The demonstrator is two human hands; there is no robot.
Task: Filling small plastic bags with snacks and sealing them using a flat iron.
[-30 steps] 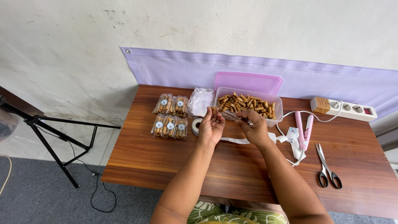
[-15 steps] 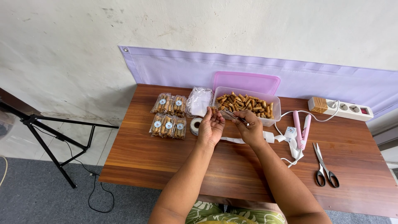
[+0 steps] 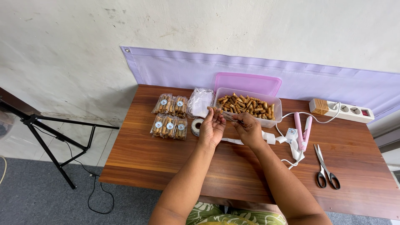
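Both hands meet just in front of the tub (image 3: pixel 275 114) of snack sticks. The left hand (image 3: pixel 211 129) pinches a few sticks (image 3: pixel 215 109); the right hand (image 3: pixel 246 125) grips a clear bag (image 3: pixel 230 118) above the surface (image 3: pixel 175 154).

The snack tub (image 3: pixel 250 106) sits behind the hands (image 3: pixel 231 127), filled packets (image 3: pixel 169 116) left, scissors (image 3: pixel 325 168) right.

5 snack packs (image 3: pixel 169 116), 1 tub (image 3: pixel 248 107), 1 scissors (image 3: pixel 325 167), 1 tape roll (image 3: pixel 196 126).
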